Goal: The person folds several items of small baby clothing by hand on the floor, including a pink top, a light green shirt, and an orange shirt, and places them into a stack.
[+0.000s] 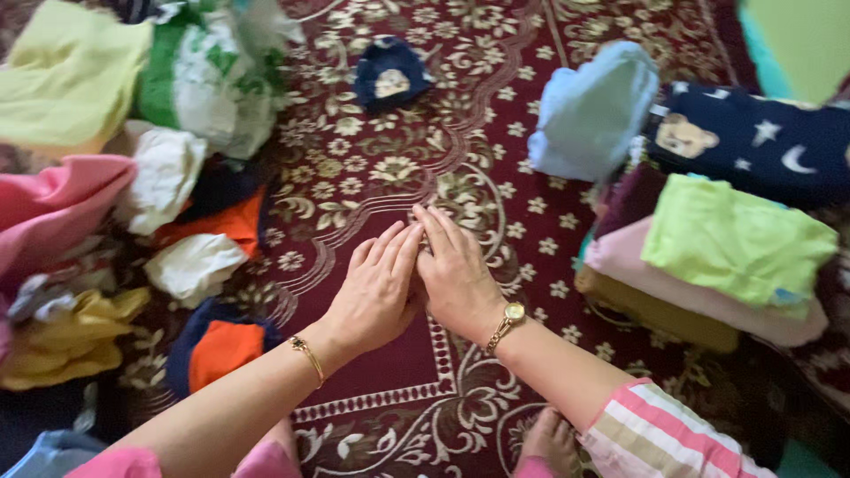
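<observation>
Resting flat, left hand [376,288] beside right hand [456,270] on patterned red carpet [398,177], both grips released, folded clothes stack [708,265] right

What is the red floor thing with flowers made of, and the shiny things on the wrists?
The carpet looks like woven pile, matte, with a cream floral pattern. The watch by the right hand and the bangle by the left hand look like gold-coloured metal, glinting; real gold cannot be told.

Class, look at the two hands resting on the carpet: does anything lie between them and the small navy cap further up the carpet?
Nothing visible does. Between the left hand, the right hand and the navy cap there is only bare patterned carpet. The loose clothes lie off to the left, the folded stack to the right.
</observation>
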